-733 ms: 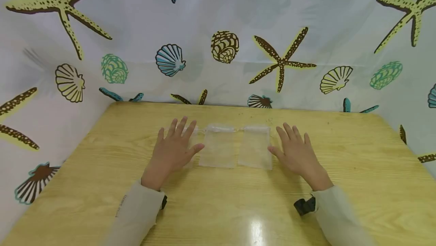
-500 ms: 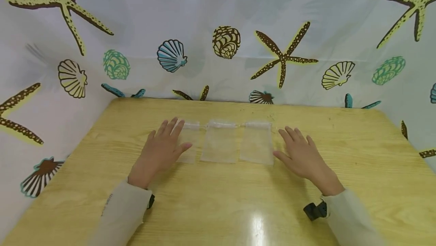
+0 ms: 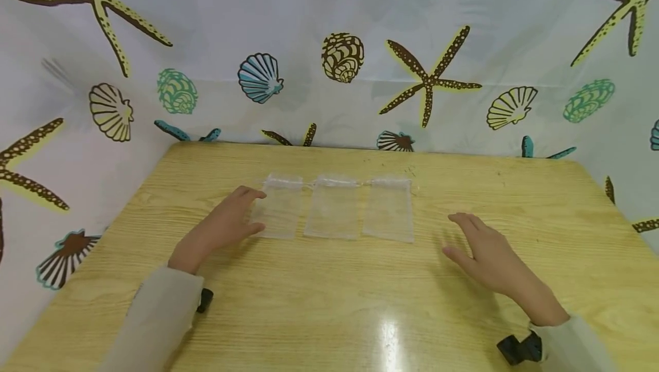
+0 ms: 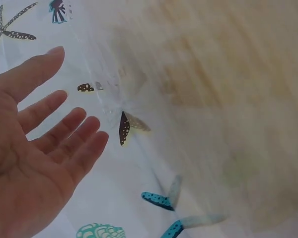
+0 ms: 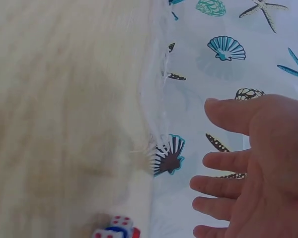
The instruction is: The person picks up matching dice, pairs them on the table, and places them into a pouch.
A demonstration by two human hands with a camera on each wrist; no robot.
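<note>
Three sheer white drawstring bags lie flat in a row on the wooden table: a left bag (image 3: 282, 210), a middle bag (image 3: 332, 212) and a right bag (image 3: 388, 212). Their gathered tops point to the far edge. At the left bag's outer edge is my left hand (image 3: 223, 223), thumb and fingers spread apart; whether it touches the bag cannot be told. My right hand (image 3: 489, 257) hovers to the right of the right bag, apart from it, holding nothing. Both palms show bare in the wrist views, the left hand (image 4: 35, 148) and the right hand (image 5: 278, 168).
The table (image 3: 309, 303) runs back to a white curtain (image 3: 304, 23) printed with shells and starfish, which also hangs at both sides. Several small red, white and blue dice (image 5: 120, 225) show at the bottom of the right wrist view.
My left hand has moved left off the bags, uncovering the left one, and its fingers have turned inward. The right hand has moved right and nearer, away from the right bag.
</note>
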